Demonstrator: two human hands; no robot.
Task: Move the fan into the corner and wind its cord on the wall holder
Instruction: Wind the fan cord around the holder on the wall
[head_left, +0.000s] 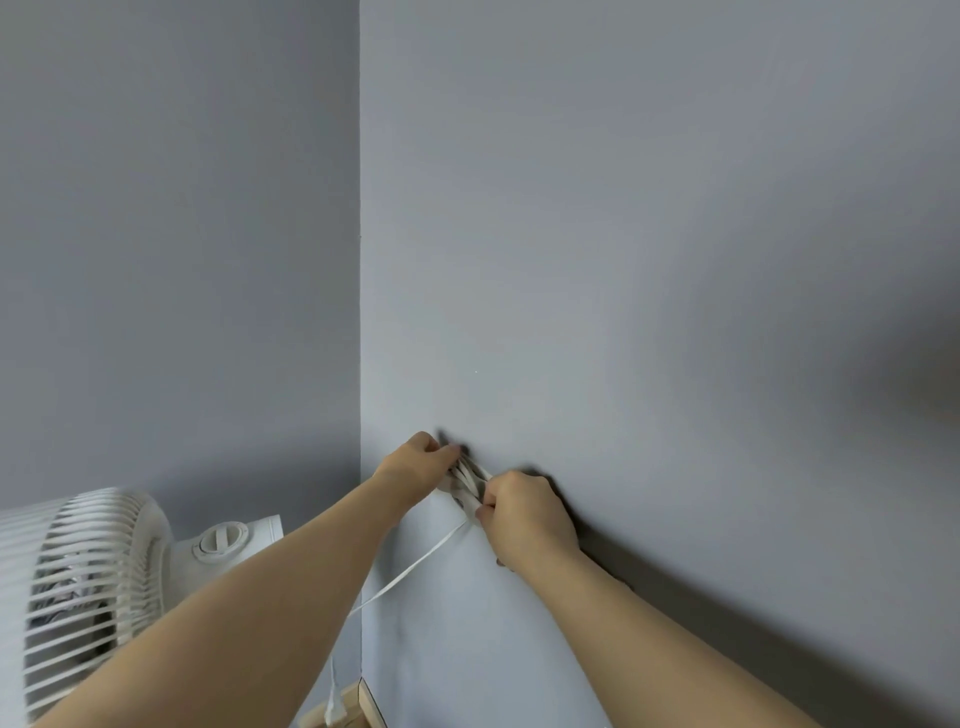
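Note:
A white fan (93, 577) with a slatted grille stands at the lower left, close to the room corner. Its flat white cord (410, 569) runs up from below the fan to a bundle of several loops (467, 486) against the right-hand wall. The wall holder is hidden behind the loops and my fingers. My left hand (415, 465) pinches the top of the bundle. My right hand (524, 512) grips the bundle's lower end, pressed near the wall. A loose cord end hangs down by the floor (332, 701).
Two grey walls meet in a vertical corner (360, 260). A strip of wooden floor and skirting (353, 706) shows at the bottom, under my left forearm.

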